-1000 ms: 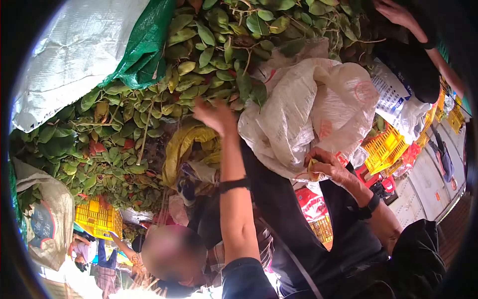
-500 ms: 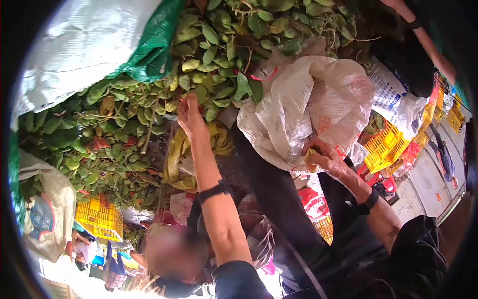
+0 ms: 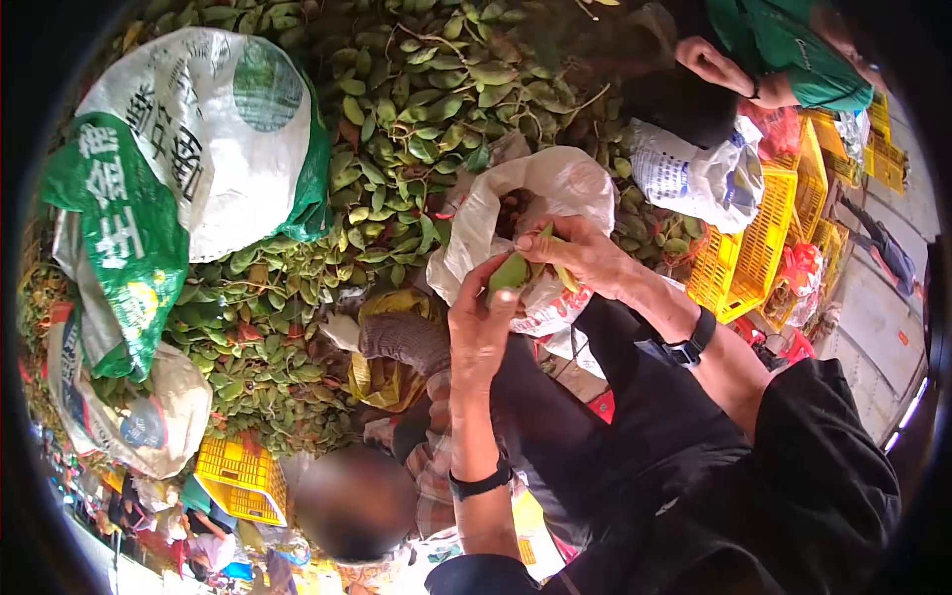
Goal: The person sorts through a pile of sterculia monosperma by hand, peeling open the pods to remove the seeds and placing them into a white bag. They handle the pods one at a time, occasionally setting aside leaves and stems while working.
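Over the mouth of an open white plastic bag (image 3: 575, 178), both hands meet. My left hand (image 3: 480, 322) pinches a green leaf (image 3: 510, 273) between thumb and fingers. Close beside it, my right hand (image 3: 585, 256), with a watch on its wrist, is closed on yellow-green leaf pieces (image 3: 565, 277). Some dark brownish contents show inside the bag. Behind the bag spreads a large heap of green leaves and stems (image 3: 387, 109).
A green and white sack (image 3: 223, 149) lies on the heap at left. Another person's gloved arm (image 3: 402, 339) reaches in beside a yellow bag (image 3: 382, 382). Yellow crates (image 3: 759, 248) stand at right, below a co-worker's hand (image 3: 712, 65).
My left hand has come back from the heap to the bag and now holds a leaf. My right hand has moved up over the bag's mouth. The view has shifted.
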A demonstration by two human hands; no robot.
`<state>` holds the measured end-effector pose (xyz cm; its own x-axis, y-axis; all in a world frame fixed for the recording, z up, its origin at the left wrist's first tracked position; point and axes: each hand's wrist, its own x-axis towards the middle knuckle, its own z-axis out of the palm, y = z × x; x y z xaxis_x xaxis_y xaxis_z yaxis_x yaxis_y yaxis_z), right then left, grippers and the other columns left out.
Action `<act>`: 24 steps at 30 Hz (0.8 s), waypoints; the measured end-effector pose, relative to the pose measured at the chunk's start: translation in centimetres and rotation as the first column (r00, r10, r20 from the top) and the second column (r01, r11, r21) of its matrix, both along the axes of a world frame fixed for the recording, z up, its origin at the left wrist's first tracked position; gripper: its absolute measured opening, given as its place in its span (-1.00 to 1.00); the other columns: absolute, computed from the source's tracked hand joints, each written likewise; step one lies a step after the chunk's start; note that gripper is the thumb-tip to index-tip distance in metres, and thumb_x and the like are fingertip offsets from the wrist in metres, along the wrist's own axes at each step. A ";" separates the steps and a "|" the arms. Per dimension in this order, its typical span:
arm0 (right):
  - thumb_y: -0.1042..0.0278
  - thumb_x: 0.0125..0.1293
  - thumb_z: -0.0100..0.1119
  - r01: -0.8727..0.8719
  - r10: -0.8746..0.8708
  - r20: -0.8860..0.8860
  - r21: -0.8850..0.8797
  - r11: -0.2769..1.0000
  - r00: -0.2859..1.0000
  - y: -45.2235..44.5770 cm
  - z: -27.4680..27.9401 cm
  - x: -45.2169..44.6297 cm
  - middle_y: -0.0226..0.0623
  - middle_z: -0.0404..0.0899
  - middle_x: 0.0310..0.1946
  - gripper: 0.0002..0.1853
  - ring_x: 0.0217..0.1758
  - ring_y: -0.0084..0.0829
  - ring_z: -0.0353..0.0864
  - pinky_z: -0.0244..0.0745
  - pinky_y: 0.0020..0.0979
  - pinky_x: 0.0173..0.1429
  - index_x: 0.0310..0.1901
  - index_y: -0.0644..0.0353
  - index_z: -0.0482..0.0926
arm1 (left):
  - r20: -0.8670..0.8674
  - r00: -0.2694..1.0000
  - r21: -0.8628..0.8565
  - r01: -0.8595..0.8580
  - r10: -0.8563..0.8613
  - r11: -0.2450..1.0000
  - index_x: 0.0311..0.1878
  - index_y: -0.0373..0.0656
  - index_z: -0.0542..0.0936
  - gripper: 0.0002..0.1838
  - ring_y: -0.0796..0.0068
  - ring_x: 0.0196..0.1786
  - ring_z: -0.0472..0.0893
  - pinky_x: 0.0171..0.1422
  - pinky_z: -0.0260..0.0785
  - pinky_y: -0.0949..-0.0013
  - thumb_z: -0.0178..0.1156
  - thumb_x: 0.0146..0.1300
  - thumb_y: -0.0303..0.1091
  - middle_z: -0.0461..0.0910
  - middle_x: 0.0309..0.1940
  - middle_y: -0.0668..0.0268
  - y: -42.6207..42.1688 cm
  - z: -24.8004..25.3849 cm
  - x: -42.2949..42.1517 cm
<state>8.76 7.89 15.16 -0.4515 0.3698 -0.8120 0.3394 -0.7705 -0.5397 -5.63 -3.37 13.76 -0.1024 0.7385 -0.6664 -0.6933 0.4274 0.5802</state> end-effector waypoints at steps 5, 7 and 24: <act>0.12 0.32 0.21 -0.059 0.093 -0.180 0.188 0.980 0.979 -0.5 4.4 4.4 -0.45 0.52 -0.28 -0.58 -0.22 -0.65 0.45 0.38 -0.57 -0.16 0.01 0.31 0.46 | -0.163 0.984 -0.092 0.060 -0.074 0.994 -0.07 -0.29 0.53 -0.47 0.61 -0.50 0.49 -0.43 0.35 0.51 0.04 0.36 0.10 0.56 -0.43 0.35 1.7 3.9 3.0; 0.17 0.32 0.22 -0.018 0.062 -0.237 0.184 0.983 0.969 -0.6 4.6 6.6 -0.43 0.53 -0.26 -0.59 -0.17 -0.63 0.46 0.39 -0.56 -0.10 0.03 0.31 0.45 | 0.034 0.999 -0.188 -0.022 0.029 0.982 -0.15 -0.15 0.52 -0.49 0.55 -0.55 0.47 -0.52 0.28 0.45 -0.01 0.35 0.19 0.53 -0.45 0.32 2.0 5.4 4.2; 0.04 0.13 0.34 -0.427 0.340 0.259 0.579 0.695 0.904 -2.6 10.5 13.5 -0.37 0.52 -0.51 -0.54 -0.43 -0.60 0.44 0.39 -0.41 -0.32 -0.17 0.30 0.50 | -0.110 0.977 -0.238 0.153 -0.183 0.959 -0.08 -0.13 0.47 -0.57 0.62 -0.67 0.37 -0.62 0.17 0.52 -0.02 0.39 0.09 0.44 -0.59 0.39 -1.9 9.6 13.0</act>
